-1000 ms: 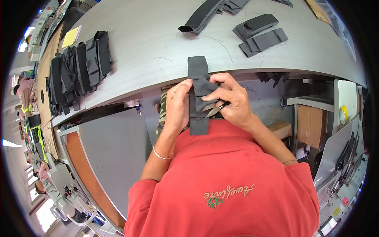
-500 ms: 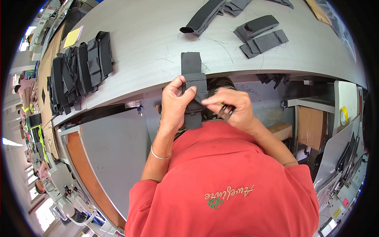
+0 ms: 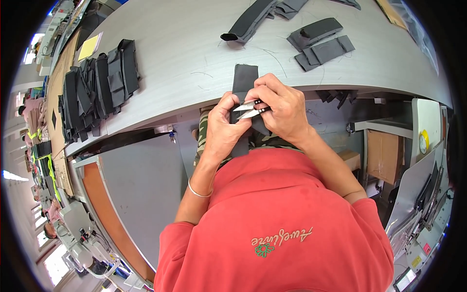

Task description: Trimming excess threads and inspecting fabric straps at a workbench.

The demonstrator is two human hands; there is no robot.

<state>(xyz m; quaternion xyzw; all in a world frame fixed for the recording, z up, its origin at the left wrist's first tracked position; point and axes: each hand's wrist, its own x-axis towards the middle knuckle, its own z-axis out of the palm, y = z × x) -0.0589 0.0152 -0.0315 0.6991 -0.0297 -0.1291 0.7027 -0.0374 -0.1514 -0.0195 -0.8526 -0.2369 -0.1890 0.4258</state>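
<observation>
A dark grey sewn fabric piece [image 3: 245,78] hangs over the table's front edge, its far end resting on the top and its near end over my lap. My left hand [image 3: 222,127] grips its left side, thumb and fingers closed on the cloth. In my right hand [image 3: 286,108] is a pair of thread snips [image 3: 250,111], black-handled, with two bright blades parted and pointing left toward my left thumb. The right fingers also press against the fabric's right side. My hands hide much of its middle.
A row of similar grey pieces [image 3: 99,87] lies on the table [image 3: 170,53] at left, beside a yellow paper pad [image 3: 89,46]. More pieces [image 3: 323,48] lie at the far right, among loose threads. A cardboard box [image 3: 383,155] sits under the table at right.
My right hand has moved left and up onto the fabric, and the snips' blades have swung out into view. The fabric's far end has shifted slightly right.
</observation>
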